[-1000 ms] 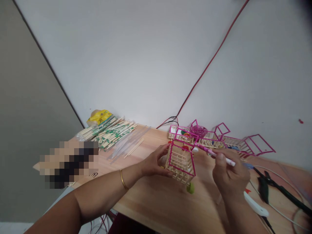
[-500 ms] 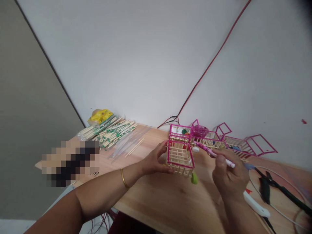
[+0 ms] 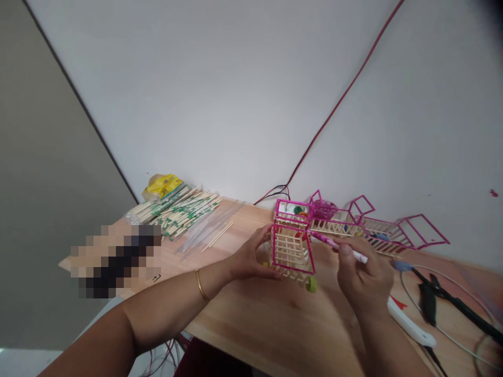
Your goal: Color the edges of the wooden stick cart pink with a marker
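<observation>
My left hand (image 3: 250,257) grips the left side of a small cart (image 3: 291,246) built of pale wooden sticks with pink-painted edges and a green wheel (image 3: 312,284). The cart stands on the wooden table (image 3: 255,314). My right hand (image 3: 363,280) is closed on a pink and white marker pen (image 3: 338,246), whose tip touches the cart's right pink edge. A gold bangle (image 3: 200,287) sits on my left wrist.
More pink-edged stick frames (image 3: 377,228) lie behind the cart by the wall. Bundles of wrapped chopsticks (image 3: 176,212) and a yellow packet (image 3: 163,186) lie at the back left. A white tool (image 3: 412,324), black pliers (image 3: 428,301) and cables lie at the right. A red wire (image 3: 334,110) runs up the wall.
The cart has been turned from tilted to upright on its wheels. My right hand has brought the pen's tip leftward onto the cart's right edge.
</observation>
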### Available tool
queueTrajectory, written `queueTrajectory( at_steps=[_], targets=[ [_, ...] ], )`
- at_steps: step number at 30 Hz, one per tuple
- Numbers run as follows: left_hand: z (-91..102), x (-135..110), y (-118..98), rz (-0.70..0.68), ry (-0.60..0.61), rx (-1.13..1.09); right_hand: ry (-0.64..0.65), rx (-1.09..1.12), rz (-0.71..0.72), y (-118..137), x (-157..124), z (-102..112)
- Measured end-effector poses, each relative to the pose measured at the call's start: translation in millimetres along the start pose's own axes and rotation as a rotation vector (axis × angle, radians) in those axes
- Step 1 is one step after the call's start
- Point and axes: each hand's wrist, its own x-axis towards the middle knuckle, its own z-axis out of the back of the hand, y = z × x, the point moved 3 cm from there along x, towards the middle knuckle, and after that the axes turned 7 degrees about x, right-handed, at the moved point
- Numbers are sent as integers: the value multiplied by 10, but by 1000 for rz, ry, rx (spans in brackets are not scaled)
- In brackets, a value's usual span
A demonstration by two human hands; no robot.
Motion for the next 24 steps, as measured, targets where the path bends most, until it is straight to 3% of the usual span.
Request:
queueTrajectory(
  at_steps=[16, 24],
  targets=[
    [8, 27, -77, -5, -56, 226, 17, 7, -4, -25, -13, -11],
    [-26, 55, -135, -35, -35, 208, 18, 40, -47, -8, -5, 4]
  ],
)
